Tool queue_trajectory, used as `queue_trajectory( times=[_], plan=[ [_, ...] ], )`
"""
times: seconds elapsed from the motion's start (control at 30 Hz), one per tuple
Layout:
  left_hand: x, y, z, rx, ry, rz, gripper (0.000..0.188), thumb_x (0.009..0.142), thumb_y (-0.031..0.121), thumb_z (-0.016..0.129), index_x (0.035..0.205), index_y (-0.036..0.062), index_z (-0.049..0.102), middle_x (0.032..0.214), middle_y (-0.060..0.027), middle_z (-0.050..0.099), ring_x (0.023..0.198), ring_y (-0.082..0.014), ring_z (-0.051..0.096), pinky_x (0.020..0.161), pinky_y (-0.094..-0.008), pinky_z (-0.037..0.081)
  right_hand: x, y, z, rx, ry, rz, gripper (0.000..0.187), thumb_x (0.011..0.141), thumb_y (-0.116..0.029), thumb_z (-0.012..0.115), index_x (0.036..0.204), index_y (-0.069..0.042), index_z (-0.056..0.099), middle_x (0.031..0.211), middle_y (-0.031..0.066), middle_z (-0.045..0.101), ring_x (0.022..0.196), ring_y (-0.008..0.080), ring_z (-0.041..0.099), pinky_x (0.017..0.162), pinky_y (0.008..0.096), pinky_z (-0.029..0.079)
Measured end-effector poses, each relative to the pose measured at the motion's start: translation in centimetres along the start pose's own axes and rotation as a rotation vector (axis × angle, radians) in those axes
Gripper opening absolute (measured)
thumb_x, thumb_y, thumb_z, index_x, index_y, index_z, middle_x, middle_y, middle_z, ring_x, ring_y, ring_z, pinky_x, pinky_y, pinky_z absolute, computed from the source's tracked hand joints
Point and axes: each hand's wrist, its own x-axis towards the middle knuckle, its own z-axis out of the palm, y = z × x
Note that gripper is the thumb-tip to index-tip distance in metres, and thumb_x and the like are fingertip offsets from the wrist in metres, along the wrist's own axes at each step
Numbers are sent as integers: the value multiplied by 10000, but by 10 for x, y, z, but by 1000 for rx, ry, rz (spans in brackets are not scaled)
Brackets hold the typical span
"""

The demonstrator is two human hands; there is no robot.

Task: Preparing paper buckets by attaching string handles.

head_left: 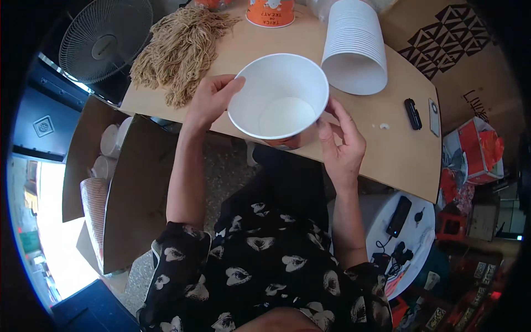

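Note:
Between my hands is a wide paper bucket (287,116), white inside with some orange on its outer wall, its mouth tilted up at me. My left hand (213,100) grips the rim at the left, thumb on the inside edge. On the opposite side, my right hand (344,138) holds the outer wall, fingers partly behind it. The bucket is just over the table's near edge. Beyond it on the right lies a nested stack of white paper buckets (357,47), open end toward me. A printed orange bucket (270,14) stands at the far edge.
Tan stringy strands (180,50) heap on the table (387,149) at left. A black folding tool (412,114) lies at right. An open cardboard box (141,182) with stacked cups stands left, below a fan (105,47). A white stool (409,249) holds cables and a key.

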Motion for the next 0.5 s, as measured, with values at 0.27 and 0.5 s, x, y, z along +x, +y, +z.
queue_trajectory(
  times=[0.27, 0.5],
  plan=[
    [26, -8, -2, 239, 97, 150, 389, 951, 373, 643, 1015, 9, 765, 744, -59, 711, 708, -89, 622, 659, -286, 503, -8, 5, 6, -10, 51, 131, 459, 924, 4, 664, 1371, 28, 563, 1280, 164, 650, 1162, 249, 651, 855, 344, 589],
    [60, 4, 18, 151, 219, 134, 499, 1002, 445, 611, 1052, -33, 748, 834, -50, 735, 807, -101, 662, 721, -275, 539, -17, 14, 15, -170, 88, 145, 780, 889, 9, 709, 1565, -59, 325, 1278, 155, 604, 944, 165, 645, 795, 285, 546]
  ],
)
